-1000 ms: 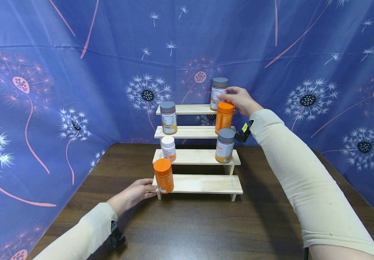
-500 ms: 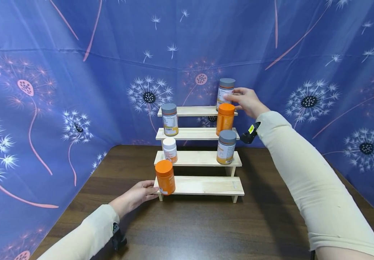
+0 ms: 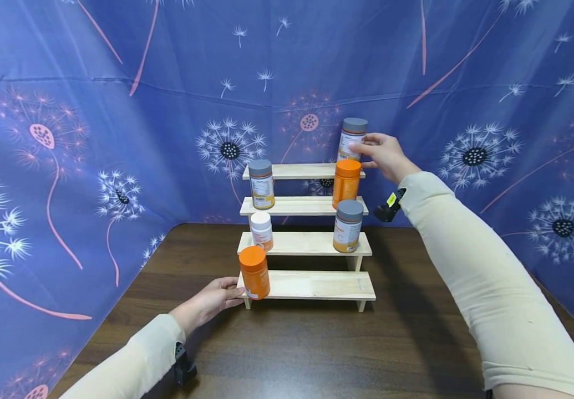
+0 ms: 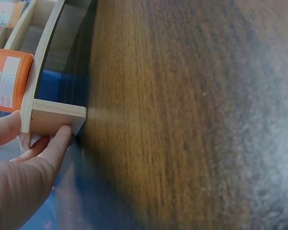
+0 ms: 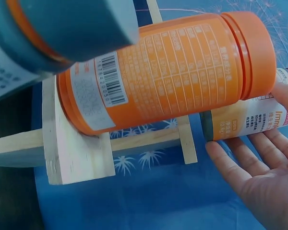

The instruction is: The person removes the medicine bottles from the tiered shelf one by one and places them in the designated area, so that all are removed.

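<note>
A stepped wooden display stand [image 3: 316,282] holds supplement bottles on its tiers. My right hand [image 3: 386,156] grips a grey-lidded bottle [image 3: 350,136] between thumb and fingers at the top tier's right end. In the right wrist view, that bottle's base [image 5: 209,126] appears slightly apart from the top board; the head view hides it behind an orange bottle [image 3: 345,185]. With thumb on the lowest board and fingers against its leg [image 4: 57,115], my left hand [image 3: 212,302] holds the stand's left end. Beside the thumb stands another orange bottle [image 3: 254,274].
A second grey-lidded bottle [image 3: 262,185] stands left on the third tier. On the second tier are a small white-capped bottle [image 3: 262,231] at left and a grey-lidded bottle [image 3: 348,227] at right. Brown table [image 3: 316,349] below, blue dandelion-patterned cloth [image 3: 167,122] behind.
My right hand has carried the grey-lidded bottle rightward along the top tier, lately slightly upward, and the bottle now tilts a little. The left hand keeps its hold on the stand.
</note>
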Demonstrator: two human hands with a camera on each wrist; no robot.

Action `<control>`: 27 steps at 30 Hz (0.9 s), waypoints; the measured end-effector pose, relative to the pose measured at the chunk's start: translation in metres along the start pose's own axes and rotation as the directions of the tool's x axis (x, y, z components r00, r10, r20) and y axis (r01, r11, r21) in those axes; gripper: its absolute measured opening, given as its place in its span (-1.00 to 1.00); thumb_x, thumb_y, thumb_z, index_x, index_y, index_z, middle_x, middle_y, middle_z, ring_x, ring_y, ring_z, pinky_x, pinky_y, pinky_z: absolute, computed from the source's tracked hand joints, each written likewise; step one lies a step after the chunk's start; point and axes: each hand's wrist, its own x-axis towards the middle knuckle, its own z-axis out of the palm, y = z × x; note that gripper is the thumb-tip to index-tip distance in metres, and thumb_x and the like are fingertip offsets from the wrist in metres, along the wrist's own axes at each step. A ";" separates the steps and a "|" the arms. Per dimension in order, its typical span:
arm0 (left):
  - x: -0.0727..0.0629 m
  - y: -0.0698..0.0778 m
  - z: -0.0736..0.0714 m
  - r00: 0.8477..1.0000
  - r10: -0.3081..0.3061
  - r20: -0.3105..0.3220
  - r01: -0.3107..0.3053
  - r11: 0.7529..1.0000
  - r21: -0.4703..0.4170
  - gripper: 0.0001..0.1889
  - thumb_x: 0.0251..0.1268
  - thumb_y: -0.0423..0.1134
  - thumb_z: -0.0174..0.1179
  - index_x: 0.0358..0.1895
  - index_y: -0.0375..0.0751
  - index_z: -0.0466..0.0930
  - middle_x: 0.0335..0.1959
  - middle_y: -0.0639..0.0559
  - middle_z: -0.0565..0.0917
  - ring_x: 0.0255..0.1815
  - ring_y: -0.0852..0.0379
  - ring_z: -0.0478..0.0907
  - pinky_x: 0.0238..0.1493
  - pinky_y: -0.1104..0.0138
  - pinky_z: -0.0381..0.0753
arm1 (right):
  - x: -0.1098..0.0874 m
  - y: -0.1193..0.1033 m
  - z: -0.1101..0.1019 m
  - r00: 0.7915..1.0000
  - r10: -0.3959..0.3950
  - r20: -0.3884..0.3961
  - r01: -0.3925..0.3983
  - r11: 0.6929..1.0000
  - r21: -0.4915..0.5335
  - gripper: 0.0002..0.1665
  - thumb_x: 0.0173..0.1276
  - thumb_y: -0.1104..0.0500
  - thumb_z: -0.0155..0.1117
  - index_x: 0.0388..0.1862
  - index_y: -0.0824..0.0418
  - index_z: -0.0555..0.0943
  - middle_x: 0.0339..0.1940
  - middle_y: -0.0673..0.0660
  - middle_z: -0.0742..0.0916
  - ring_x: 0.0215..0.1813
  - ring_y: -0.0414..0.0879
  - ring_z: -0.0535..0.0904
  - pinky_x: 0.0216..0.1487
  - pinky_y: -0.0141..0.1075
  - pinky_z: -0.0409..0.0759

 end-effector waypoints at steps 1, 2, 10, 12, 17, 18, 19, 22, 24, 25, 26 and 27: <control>0.000 0.000 0.001 1.000 0.002 0.001 -0.002 1.000 0.001 -0.46 0.46 -0.38 0.00 0.35 -0.65 0.10 0.28 -0.44 0.40 0.05 0.13 0.58 0.37 0.00 0.39 | 0.000 0.000 -0.001 1.000 -0.001 -0.002 0.001 1.000 -0.003 -0.04 0.25 -0.12 0.36 0.52 0.12 0.16 0.46 0.16 0.38 0.42 0.05 0.35 0.32 -0.06 0.51; 0.000 0.000 0.001 1.000 0.003 0.000 -0.003 1.000 0.002 -0.46 0.46 -0.38 0.00 0.35 -0.65 0.09 0.28 -0.44 0.40 0.06 0.12 0.57 0.36 0.00 0.39 | -0.001 0.000 -0.001 1.000 -0.005 -0.004 0.005 1.000 -0.006 -0.04 0.25 -0.12 0.35 0.52 0.13 0.17 0.46 0.16 0.39 0.41 0.05 0.36 0.32 -0.06 0.51; 0.001 -0.001 0.001 1.000 0.015 0.005 -0.015 1.000 -0.005 -0.47 0.46 -0.38 -0.01 0.35 -0.65 0.11 0.27 -0.42 0.42 0.06 0.12 0.58 0.32 0.02 0.46 | -0.006 0.005 -0.009 1.000 -0.023 -0.013 0.023 1.000 0.000 -0.10 0.27 -0.09 0.35 0.50 0.14 0.22 0.44 0.18 0.41 0.39 0.07 0.37 0.33 -0.03 0.50; 0.001 -0.002 0.000 1.000 0.011 0.005 -0.011 1.000 -0.010 -0.48 0.47 -0.38 -0.01 0.35 -0.64 0.12 0.27 -0.41 0.43 0.06 0.12 0.58 0.31 0.03 0.47 | -0.007 0.007 -0.011 1.000 -0.028 -0.013 0.028 1.000 0.006 -0.10 0.27 -0.08 0.35 0.50 0.14 0.21 0.44 0.19 0.41 0.39 0.08 0.37 0.31 -0.02 0.51; 0.002 -0.001 0.000 1.000 -0.018 -0.004 0.018 0.999 -0.031 -0.50 0.48 -0.38 -0.02 0.34 -0.63 0.15 0.28 -0.41 0.42 0.06 0.10 0.58 0.32 0.00 0.45 | -0.008 0.010 -0.017 1.000 -0.024 -0.012 0.024 0.999 0.021 -0.08 0.27 -0.08 0.35 0.50 0.15 0.20 0.44 0.19 0.40 0.39 0.07 0.36 0.31 -0.02 0.52; 0.002 -0.001 0.000 1.000 -0.021 -0.004 0.021 0.999 -0.034 -0.51 0.48 -0.39 -0.02 0.34 -0.63 0.15 0.27 -0.40 0.43 0.06 0.10 0.58 0.32 0.00 0.44 | -0.009 0.010 -0.018 1.000 -0.022 -0.012 0.022 1.000 0.021 -0.08 0.26 -0.08 0.35 0.51 0.15 0.19 0.45 0.19 0.40 0.39 0.07 0.36 0.31 -0.01 0.51; 0.002 -0.001 0.000 1.000 -0.019 -0.003 0.019 0.999 -0.029 -0.50 0.47 -0.38 -0.01 0.33 -0.63 0.16 0.26 -0.39 0.45 0.05 0.10 0.58 0.32 0.00 0.45 | -0.009 0.010 -0.019 1.000 -0.019 -0.012 0.020 1.000 0.019 -0.06 0.26 -0.09 0.35 0.51 0.15 0.18 0.46 0.18 0.39 0.40 0.07 0.35 0.32 -0.01 0.50; 0.002 -0.001 -0.001 1.000 -0.004 0.009 0.004 1.000 -0.019 -0.51 0.46 -0.39 -0.01 0.32 -0.63 0.17 0.20 -0.32 0.52 0.03 0.13 0.59 0.31 0.02 0.47 | -0.011 0.010 -0.020 1.000 -0.016 -0.013 0.016 1.000 0.018 -0.04 0.26 -0.11 0.35 0.52 0.15 0.16 0.47 0.18 0.37 0.41 0.09 0.34 0.33 -0.01 0.49; 0.002 -0.001 -0.002 1.000 0.007 0.016 -0.007 1.000 -0.013 -0.51 0.46 -0.39 0.00 0.31 -0.63 0.17 0.16 -0.27 0.55 0.01 0.14 0.60 0.30 0.02 0.49 | -0.013 0.010 -0.022 1.000 -0.012 -0.016 0.013 1.000 0.022 -0.03 0.25 -0.11 0.35 0.53 0.15 0.15 0.48 0.18 0.36 0.42 0.09 0.33 0.33 -0.01 0.49; 0.002 -0.002 -0.002 1.000 0.012 0.019 -0.011 1.000 -0.010 -0.51 0.46 -0.39 0.00 0.32 -0.64 0.17 0.15 -0.26 0.56 0.00 0.15 0.61 0.29 0.02 0.49 | -0.013 0.010 -0.022 1.000 -0.013 -0.015 0.013 1.000 0.026 -0.03 0.25 -0.10 0.35 0.53 0.15 0.15 0.48 0.18 0.36 0.42 0.08 0.33 0.34 0.00 0.48; 0.002 -0.002 -0.003 1.000 0.012 0.021 -0.012 1.000 -0.013 -0.51 0.46 -0.40 0.00 0.32 -0.64 0.16 0.14 -0.25 0.56 0.00 0.15 0.61 0.29 0.03 0.50 | -0.014 0.011 -0.023 1.000 -0.014 -0.014 0.015 0.999 0.034 -0.04 0.25 -0.10 0.35 0.52 0.14 0.16 0.47 0.18 0.37 0.42 0.08 0.33 0.34 0.00 0.48; 0.002 -0.002 -0.003 1.000 0.013 0.022 -0.013 1.000 -0.012 -0.50 0.45 -0.39 0.01 0.32 -0.65 0.16 0.15 -0.25 0.56 -0.01 0.15 0.61 0.29 0.03 0.50 | -0.015 0.011 -0.024 1.000 -0.016 -0.013 0.017 0.999 0.044 -0.05 0.25 -0.09 0.36 0.52 0.14 0.17 0.47 0.17 0.37 0.41 0.07 0.33 0.34 0.01 0.48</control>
